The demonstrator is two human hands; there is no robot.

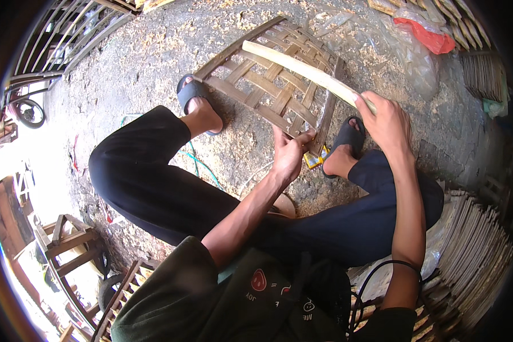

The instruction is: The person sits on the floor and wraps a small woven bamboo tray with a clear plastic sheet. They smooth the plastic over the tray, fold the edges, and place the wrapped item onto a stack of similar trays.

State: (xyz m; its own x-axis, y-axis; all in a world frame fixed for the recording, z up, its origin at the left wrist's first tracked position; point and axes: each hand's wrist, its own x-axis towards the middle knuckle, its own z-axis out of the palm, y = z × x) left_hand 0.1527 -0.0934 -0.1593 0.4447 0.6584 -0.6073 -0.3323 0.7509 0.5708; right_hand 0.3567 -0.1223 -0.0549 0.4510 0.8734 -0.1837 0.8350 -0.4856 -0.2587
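A woven panel of brown wooden strips is tilted up between my feet. My left hand grips its near bottom corner, thumb and fingers closed around the frame. In my right hand is a long pale wooden slat, lying diagonally over the panel's right part, its far end near the top edge. A small yellow packet lies on the floor below the panel's near corner.
Concrete floor strewn with shavings and thin cords surrounds my sandalled feet. Slatted wooden frames stand at the left, near tyres. Stacks of thin boards are at the right. A red plastic bag lies at the upper right.
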